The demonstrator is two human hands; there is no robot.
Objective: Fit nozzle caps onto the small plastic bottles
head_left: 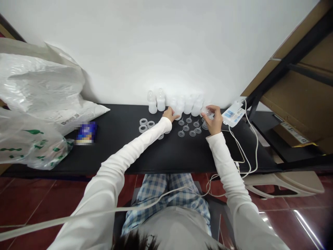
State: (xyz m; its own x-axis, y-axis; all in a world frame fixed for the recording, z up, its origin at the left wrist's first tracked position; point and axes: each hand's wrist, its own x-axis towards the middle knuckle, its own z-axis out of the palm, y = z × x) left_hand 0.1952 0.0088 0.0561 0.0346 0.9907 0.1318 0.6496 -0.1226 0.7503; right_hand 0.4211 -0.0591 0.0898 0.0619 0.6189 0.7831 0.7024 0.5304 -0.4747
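Note:
My left hand (pixel 169 114) is closed around the lower part of a frosted white baby bottle (pixel 179 111). In the fingers of my right hand (pixel 214 120) is a clear dome-shaped bottle cap (pixel 205 111), partly hidden by them. Two bottles with clear domes on top, the nearer-left one (pixel 152 104) and its neighbour (pixel 161 101), stand by the wall. More white bottles (pixel 197 107) stand between my hands. Several clear nipples (pixel 186 127) lie on the black table in front of them. White screw rings (pixel 143 122) lie left of my left forearm, which covers part of that group.
White plastic bags (pixel 39 80) and a blue packet (pixel 87 133) occupy the table's left side. A white power strip (pixel 234 114) with cables and a dark phone-like device (pixel 234 147) lie at right. Cardboard boxes (pixel 293 130) fill a rack beyond. A white cable crosses my lap.

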